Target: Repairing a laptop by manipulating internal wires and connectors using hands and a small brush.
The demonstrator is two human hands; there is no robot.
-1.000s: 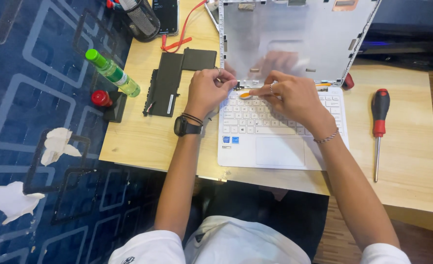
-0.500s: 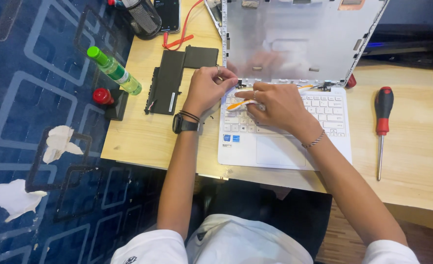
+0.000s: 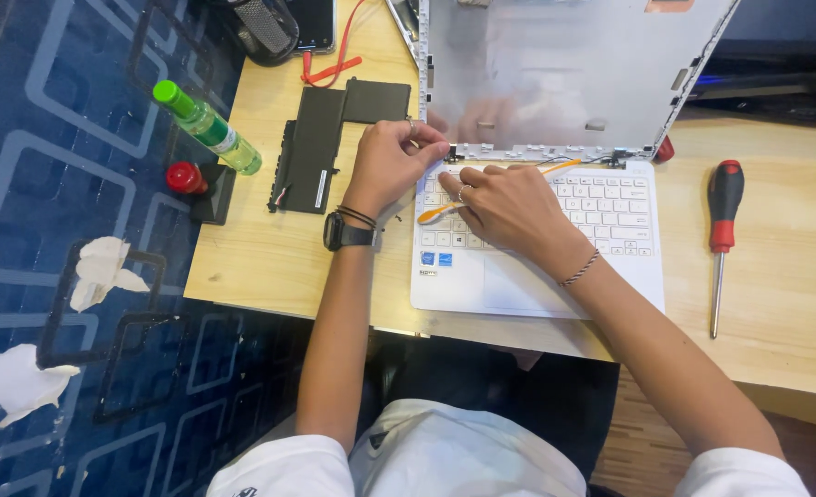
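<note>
While two hands work one white laptop [image 3: 537,276], the left hand [image 3: 391,164] pinches its hinge corner; the right hand [image 3: 509,204] grips one orange pry tool [image 3: 437,213]. One green bottle [image 3: 207,126] holds clear liquid.

Laptops: one white laptop [image 3: 537,239] is sitting open
Screwdrivers: one [image 3: 723,221] is lying
Green bottles: one [image 3: 207,126]
Black battery packs: one [image 3: 320,143]
Paper scraps: two [image 3: 104,270]

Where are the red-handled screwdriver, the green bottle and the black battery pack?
red-handled screwdriver [image 3: 724,207]: head view, on its handle.
green bottle [image 3: 213,128]: head view, on its clear body.
black battery pack [image 3: 314,152]: head view, on its flat top.
</note>
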